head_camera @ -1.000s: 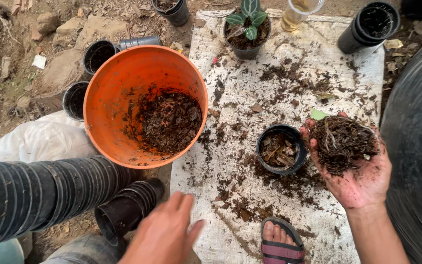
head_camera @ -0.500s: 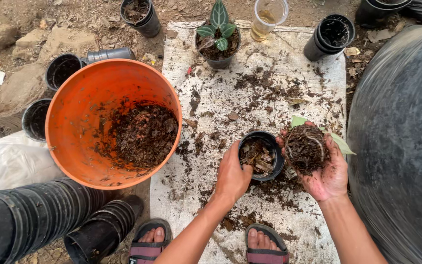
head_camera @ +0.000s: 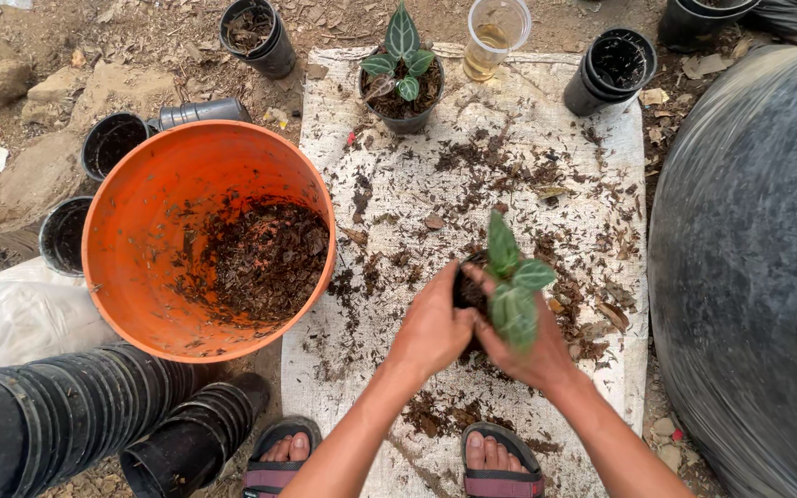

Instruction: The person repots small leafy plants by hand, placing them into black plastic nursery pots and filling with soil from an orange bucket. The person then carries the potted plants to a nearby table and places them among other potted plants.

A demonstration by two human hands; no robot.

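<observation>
Head view: the fingers of both hands are closed around one small black pot [head_camera: 466,288] and the green-leaved seedling [head_camera: 513,281] standing in it, just right of the frame's centre. The left hand [head_camera: 434,327] wraps the pot's left side, fingers curled together against the rim; the right hand [head_camera: 532,350] cups it from the right and below, fingers pressed in at the base of the stem. Half a second ago the right hand held a loose clump of roots and soil beside the pot, with the leaves drooping sideways; now that clump sits inside the pot, the leaves stand upright, and the two hands have come together on it.

The pot rests on a white woven sack [head_camera: 592,231] spread on the ground and strewn with dark bark and soil. To the left, overlapping the sack's edge, an orange bucket [head_camera: 131,267] holds a heap of potting mix [head_camera: 260,258]. At the top centre stand another potted plant [head_camera: 402,74] and a clear cup [head_camera: 495,37] with yellowish liquid; a stack of empty black pots [head_camera: 612,66] stands at the upper right. Lower left lie long nested rows of black pots [head_camera: 57,424]. Two sandalled feet [head_camera: 500,461] show at the bottom edge.
</observation>
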